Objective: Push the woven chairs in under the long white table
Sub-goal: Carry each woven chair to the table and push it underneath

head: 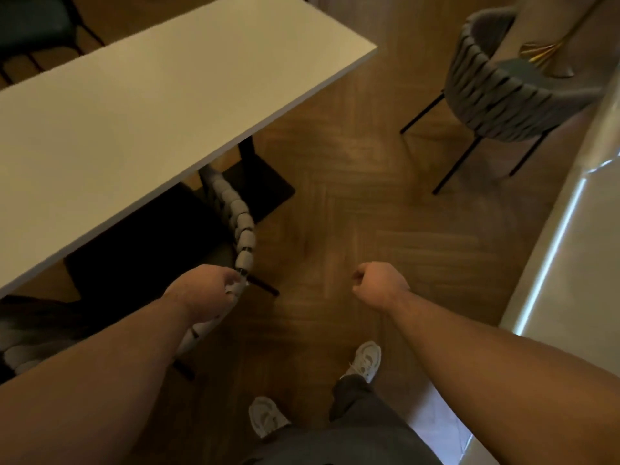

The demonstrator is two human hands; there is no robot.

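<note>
Woven chair mostly tucked under worktop — curved padded back gripped at top rim by left hand, fingers curled round it. Right hand loosely fisted, nothing held. Second woven chair parked well apart. Judged light, stiff-framed — best pushed at back rim.

Both arms reach forward; left hand is closed in a grip, right hand loosely fisted, empty.

No readable text or labels anywhere
</note>
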